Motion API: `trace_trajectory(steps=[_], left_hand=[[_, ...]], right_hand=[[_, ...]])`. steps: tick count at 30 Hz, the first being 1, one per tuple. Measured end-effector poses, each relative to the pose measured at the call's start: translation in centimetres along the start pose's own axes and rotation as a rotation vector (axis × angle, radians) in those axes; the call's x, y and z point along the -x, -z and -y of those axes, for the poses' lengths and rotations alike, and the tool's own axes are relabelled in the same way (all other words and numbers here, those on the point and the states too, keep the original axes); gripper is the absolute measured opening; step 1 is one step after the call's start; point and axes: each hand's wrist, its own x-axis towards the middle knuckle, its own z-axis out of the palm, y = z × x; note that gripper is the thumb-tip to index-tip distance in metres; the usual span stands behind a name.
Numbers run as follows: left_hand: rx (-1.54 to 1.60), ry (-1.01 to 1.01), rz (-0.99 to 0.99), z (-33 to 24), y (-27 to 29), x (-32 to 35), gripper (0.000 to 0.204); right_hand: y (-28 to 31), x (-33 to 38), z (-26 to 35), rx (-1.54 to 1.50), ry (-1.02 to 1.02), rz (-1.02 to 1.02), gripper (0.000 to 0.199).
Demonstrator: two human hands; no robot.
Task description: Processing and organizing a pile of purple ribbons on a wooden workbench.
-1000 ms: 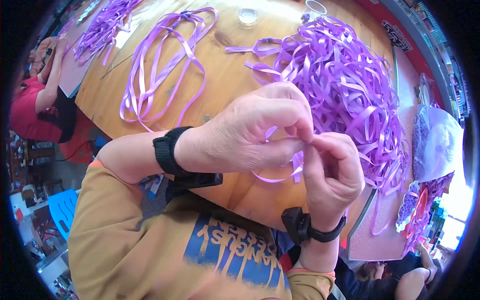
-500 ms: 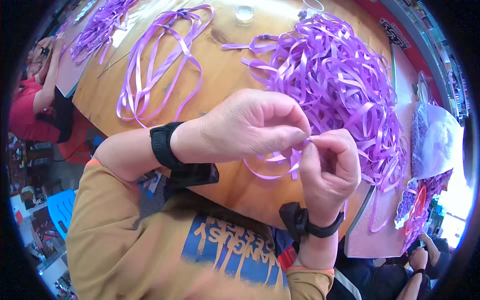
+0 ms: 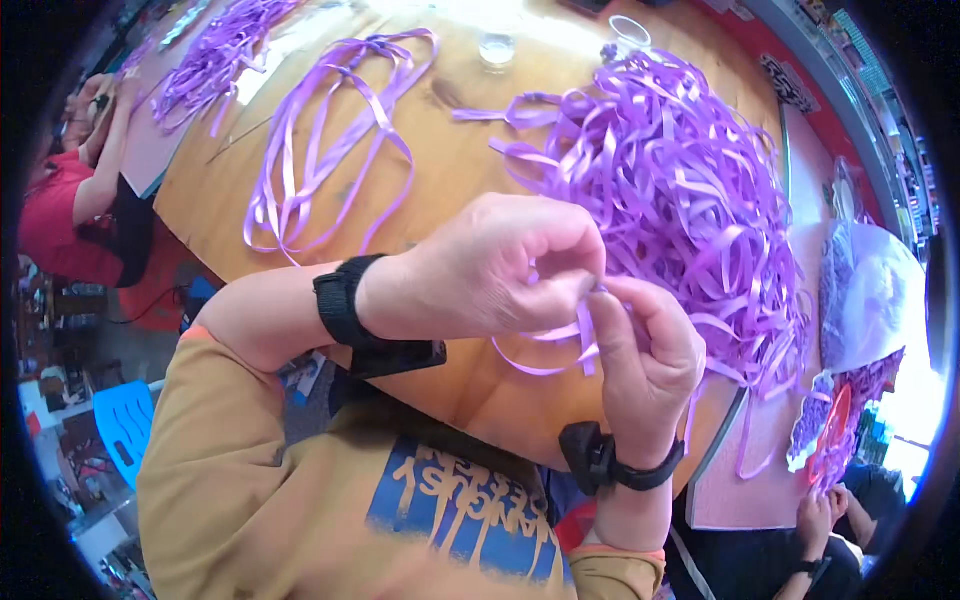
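Observation:
My left hand [image 3: 500, 265] and my right hand [image 3: 650, 350] meet over the near part of the wooden table. Each is closed, thumb against forefinger, on a purple ribbon [image 3: 587, 330]. Only a small bit of it shows at the fingertips, and a strip hangs just below them. Whether it is knotted there is hidden by my fingers. A big tangled heap of purple ribbons [image 3: 680, 190] lies right behind my right hand. Beyond my left wrist, a few looped ribbons [image 3: 385, 125] with small dark purple knots are spread on the wood.
A small clear glass [image 3: 496, 48] and a clear ring-shaped item [image 3: 630, 32] stand at the table's far side. More purple ribbons [image 3: 225, 50] lie far left, near a person in red [image 3: 75, 210]. At right are a pink tabletop [image 3: 740, 490], a whitish plastic bag [image 3: 875, 290] and another person's hands [image 3: 820, 510].
My hands have come slightly lower and closer together, still pinching the ribbon. The view has shifted a little. The co-worker's hands at lower right have moved up and left.

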Motion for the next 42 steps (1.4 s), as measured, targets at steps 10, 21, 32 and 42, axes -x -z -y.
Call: trace_trajectory(steps=[10,21,32,42], left_hand=[[-0.149,-0.267,-0.129,0.5,-0.1,-0.1,0.01],[-0.367,-0.441,-0.22,1.2,0.5,-0.7,0.013],[-0.561,-0.514,-0.078,0.8,0.4,-0.2,0.011],[-0.479,-0.471,-0.052,1.0,1.0,-0.4,0.013]], right_hand=[[0.0,0.3,0.5,-0.506,-0.389,0.114,0.015],[0.1,0.2,1.0,-0.304,-0.338,0.061,0.01],[-0.6,0.4,0.7,-0.241,-0.27,0.109,0.006],[0.2,0.3,0.9,-0.158,-0.263,0.12,0.006]])
